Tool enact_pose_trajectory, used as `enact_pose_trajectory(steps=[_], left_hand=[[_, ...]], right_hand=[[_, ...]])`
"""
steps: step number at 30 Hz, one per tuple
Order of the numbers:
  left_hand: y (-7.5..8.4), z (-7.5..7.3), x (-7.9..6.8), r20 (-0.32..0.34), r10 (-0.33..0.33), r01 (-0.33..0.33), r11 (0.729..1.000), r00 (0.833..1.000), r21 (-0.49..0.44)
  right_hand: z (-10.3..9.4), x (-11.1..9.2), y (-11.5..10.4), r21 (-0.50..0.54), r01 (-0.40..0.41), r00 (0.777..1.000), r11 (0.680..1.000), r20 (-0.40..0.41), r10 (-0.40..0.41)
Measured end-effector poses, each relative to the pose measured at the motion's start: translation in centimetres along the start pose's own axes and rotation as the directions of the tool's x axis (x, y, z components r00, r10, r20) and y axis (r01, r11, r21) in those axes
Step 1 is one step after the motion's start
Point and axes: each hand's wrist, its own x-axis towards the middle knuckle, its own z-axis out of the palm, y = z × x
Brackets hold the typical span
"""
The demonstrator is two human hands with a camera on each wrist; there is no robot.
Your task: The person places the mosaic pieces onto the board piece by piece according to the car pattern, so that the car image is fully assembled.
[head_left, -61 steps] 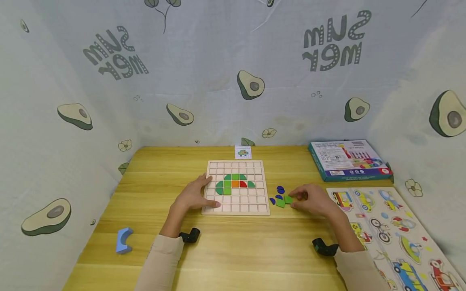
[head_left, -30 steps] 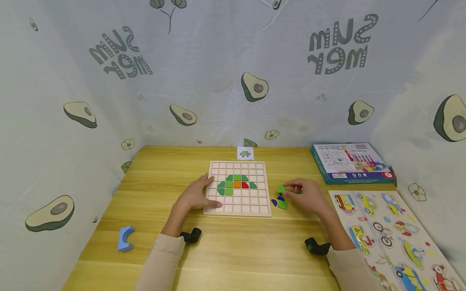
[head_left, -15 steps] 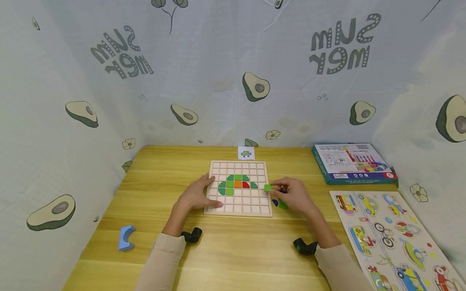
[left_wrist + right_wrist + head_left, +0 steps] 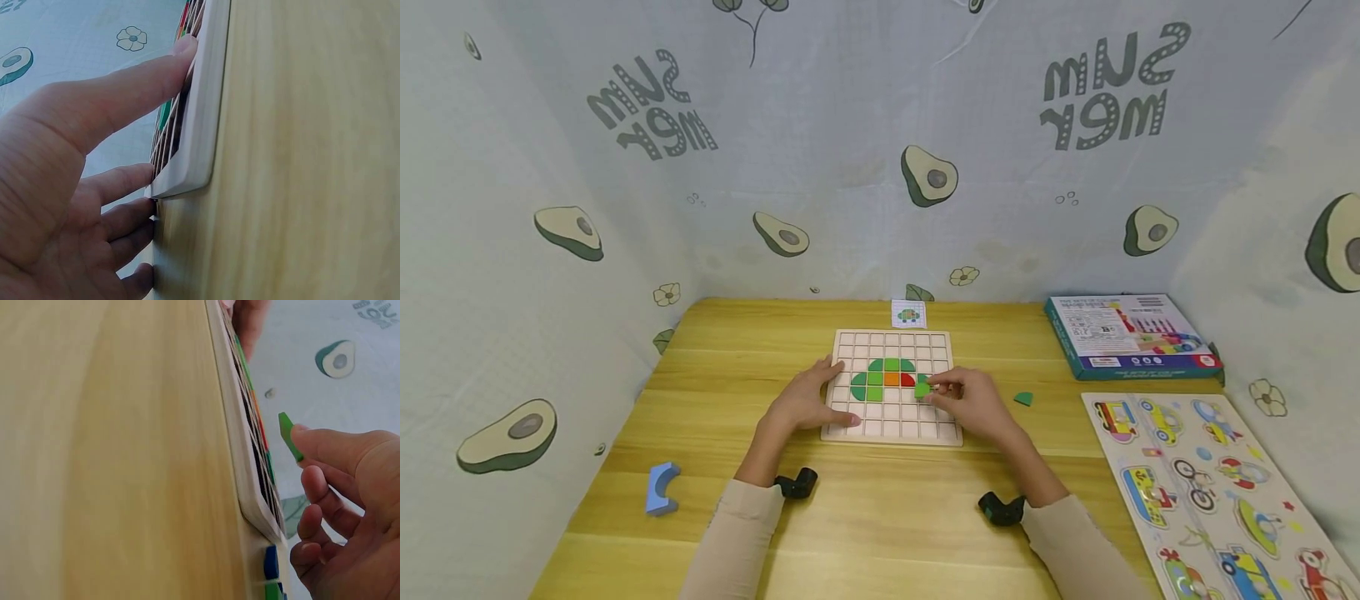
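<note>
The wooden grid board lies mid-table with green, orange and red tiles set in several of its cells. My left hand rests at its left edge, thumb on the rim and fingers spread alongside. Between thumb and fingertips my right hand pinches a light green square tile, held above the right part of the board. In the right wrist view this tile is clear of the surface. A blue tile and a green tile lie beside the board, hidden behind my right hand in the head view.
A dark green quarter-round tile lies right of my right hand. Behind the board is a small pattern card. A box and a picture puzzle board occupy the right side; a blue arch block stands at left.
My right hand has taken up the light green square tile and carried it left from the loose pieces to over the board. The dark green tile at right is now uncovered. My left hand stays put.
</note>
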Motion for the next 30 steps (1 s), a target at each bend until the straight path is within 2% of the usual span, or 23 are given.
enact_pose_trajectory(steps=[8,19,30], left_hand=[[0.1,-0.2,0.0,-0.001,0.006,-0.006,1.0,1.0,-0.004],[0.0,-0.1,0.1,0.005,0.002,-0.002,1.0,1.0,-0.005],[0.1,0.0,0.1,0.001,-0.008,0.008,1.0,1.0,-0.001]], right_hand=[[1.7,0.7,-0.7,0.058,-0.025,1.0,0.998,0.02,0.024],[3.6,1.4,-1.5,0.019,-0.041,0.999,0.999,0.033,0.04],[4.2,1.8,-2.1,-0.049,-0.047,0.998,0.998,0.047,0.05]])
